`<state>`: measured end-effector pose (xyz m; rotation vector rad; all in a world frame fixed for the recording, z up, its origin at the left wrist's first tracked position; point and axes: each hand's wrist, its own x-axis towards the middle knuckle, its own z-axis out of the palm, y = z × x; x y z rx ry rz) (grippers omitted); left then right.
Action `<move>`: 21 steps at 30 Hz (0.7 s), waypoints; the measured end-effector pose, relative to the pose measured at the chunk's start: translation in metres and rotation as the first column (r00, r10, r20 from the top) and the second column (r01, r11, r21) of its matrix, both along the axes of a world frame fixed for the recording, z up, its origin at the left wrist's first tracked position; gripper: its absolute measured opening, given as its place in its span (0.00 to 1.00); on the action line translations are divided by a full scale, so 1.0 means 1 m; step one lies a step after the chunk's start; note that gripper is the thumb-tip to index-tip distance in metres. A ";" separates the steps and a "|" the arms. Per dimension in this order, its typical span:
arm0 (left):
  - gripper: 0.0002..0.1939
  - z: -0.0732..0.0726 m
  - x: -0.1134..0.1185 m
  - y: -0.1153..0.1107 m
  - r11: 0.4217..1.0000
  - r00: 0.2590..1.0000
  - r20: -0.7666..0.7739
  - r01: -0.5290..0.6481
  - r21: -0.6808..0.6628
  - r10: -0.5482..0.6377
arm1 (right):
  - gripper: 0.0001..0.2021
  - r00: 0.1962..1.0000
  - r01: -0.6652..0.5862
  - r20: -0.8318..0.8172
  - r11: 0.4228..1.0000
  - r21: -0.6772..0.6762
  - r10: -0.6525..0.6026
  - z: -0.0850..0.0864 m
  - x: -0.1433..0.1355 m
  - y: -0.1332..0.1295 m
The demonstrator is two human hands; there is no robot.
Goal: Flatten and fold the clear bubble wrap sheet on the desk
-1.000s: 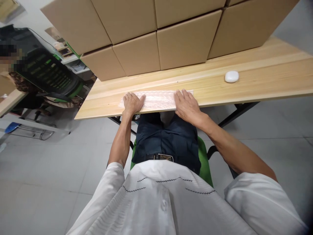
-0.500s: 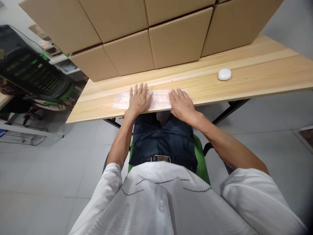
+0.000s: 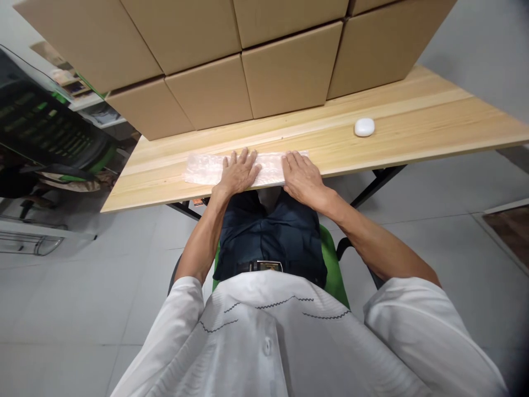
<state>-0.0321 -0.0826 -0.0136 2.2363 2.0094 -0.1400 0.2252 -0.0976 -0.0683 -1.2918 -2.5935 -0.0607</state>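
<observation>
while left fingers (image 3: 242, 157) splay, pinkish film (image 3: 271, 167) beneath, right fingers (image 3: 298, 160) atop it

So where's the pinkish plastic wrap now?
In the head view, the pinkish plastic wrap lies along the wooden table's near edge, beneath the left hand and right hand, left of the white rounded object.
</observation>
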 end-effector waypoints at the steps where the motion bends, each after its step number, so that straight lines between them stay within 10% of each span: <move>1: 0.42 0.000 0.000 0.000 1.000 1.000 0.001 -0.004 -0.001 0.004 | 0.54 1.000 0.004 -0.001 1.000 0.003 -0.004 0.002 0.001 -0.002; 21: 0.42 -0.002 0.000 -0.002 1.000 1.000 -0.031 -0.002 0.011 0.002 | 0.50 0.998 0.066 0.007 0.997 -0.033 -0.065 0.000 0.036 0.001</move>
